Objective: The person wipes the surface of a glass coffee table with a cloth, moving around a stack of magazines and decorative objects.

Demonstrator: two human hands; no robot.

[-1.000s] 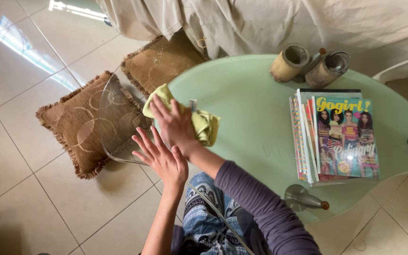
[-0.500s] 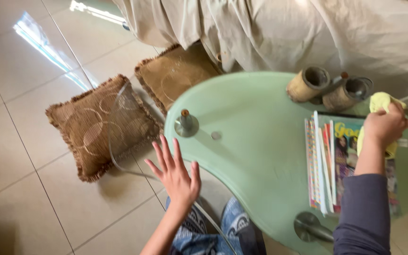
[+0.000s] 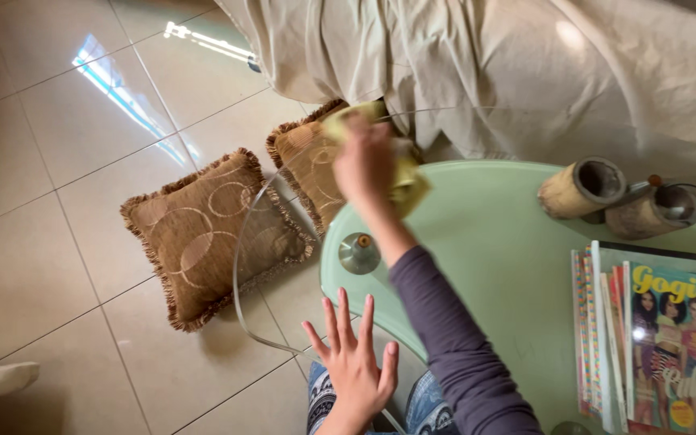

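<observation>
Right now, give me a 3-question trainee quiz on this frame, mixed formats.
1. True or false: the right hand grips a yellow cloth at the far edge of the green glass table.
2. The left hand is: A) holding a magazine, B) open with fingers spread, holding nothing, C) pressing a cushion.
3. Fill in: two brown fringed ____ lie on the tiled floor.

Key: 1 true; 2 B; 3 cushions.
</observation>
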